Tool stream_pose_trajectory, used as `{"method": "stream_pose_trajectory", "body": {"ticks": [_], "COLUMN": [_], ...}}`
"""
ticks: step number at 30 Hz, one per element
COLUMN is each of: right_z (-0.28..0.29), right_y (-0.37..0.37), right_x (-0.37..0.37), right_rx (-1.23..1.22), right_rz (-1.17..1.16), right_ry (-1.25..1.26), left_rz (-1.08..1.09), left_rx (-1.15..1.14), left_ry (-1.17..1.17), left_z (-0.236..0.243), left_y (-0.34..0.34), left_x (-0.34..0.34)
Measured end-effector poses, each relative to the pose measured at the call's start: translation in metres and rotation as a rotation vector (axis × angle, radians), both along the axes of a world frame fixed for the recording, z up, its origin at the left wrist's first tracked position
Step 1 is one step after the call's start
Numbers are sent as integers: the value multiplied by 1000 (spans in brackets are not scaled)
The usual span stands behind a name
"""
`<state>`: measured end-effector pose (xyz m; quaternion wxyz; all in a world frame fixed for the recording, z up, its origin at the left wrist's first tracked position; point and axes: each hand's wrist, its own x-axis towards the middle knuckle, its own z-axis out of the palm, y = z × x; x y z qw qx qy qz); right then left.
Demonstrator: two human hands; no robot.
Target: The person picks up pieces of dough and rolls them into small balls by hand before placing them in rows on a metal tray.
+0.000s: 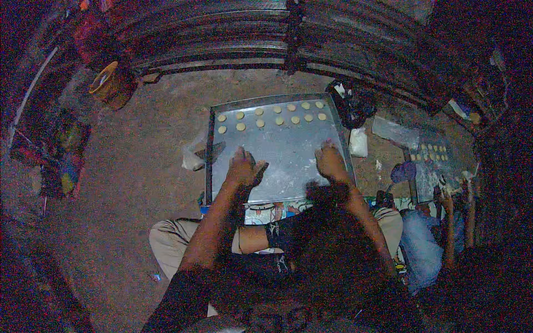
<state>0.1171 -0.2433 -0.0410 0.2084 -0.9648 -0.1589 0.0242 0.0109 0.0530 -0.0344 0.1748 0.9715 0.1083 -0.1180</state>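
Observation:
A shallow metal baking tray (277, 161) lies in front of my crossed legs. Across its far part run two rows of small, round, pale dough pieces (260, 112). White smears like flour mark the bare metal nearer me. My left hand (243, 168) is over the tray's left half, its thumb held away from the fingers. Over the right edge area is my right hand (332, 162), fingers pointing forward and slightly apart. I see nothing held in either hand, though the picture is dark and grainy and the undersides of the fingers are hidden.
At right, another person's hands (444, 191) are at a second tray (430, 175) with similar pieces. A black plastic bag (352, 105) and a white packet (358, 142) sit beside my tray; a clear bag (192, 159) lies left. A yellowish bucket (112, 86) stands far left.

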Motion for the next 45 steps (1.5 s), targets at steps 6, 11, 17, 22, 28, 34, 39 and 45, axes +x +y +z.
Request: {"method": "stream_pose_trajectory", "body": {"ticks": [6,11,17,22,28,34,39,45], "right_z": [-56,26,11,-24,-68,-21,-8,-58], "right_y": [24,88,20,-1,26,9,2,0], "right_x": [-52,-99,-38,-13,-6,-9,1,-3], "right_rx": [-617,-8,16,-105,-94,-41,88,-266], "right_rz": [208,138,-134,-175,112,138,-217,-29], "right_ry": [-344,288,45,-137,38,10,-80,-242], "left_rz": [-48,-371,-306,120,-154,-468,-31,-542], "left_rx": [234,90,-27,72,-291,-622,-103,-128], "left_ry": [-20,209,88,19,-62,-100,-173,-157], "left_z": [-40,8,-19,-19,-30,-35,-11,-26], "left_y": [-8,-72,-71,-34,-62,-93,-45,-86], "left_x": [14,-14,9,48,48,45,54,68]}}
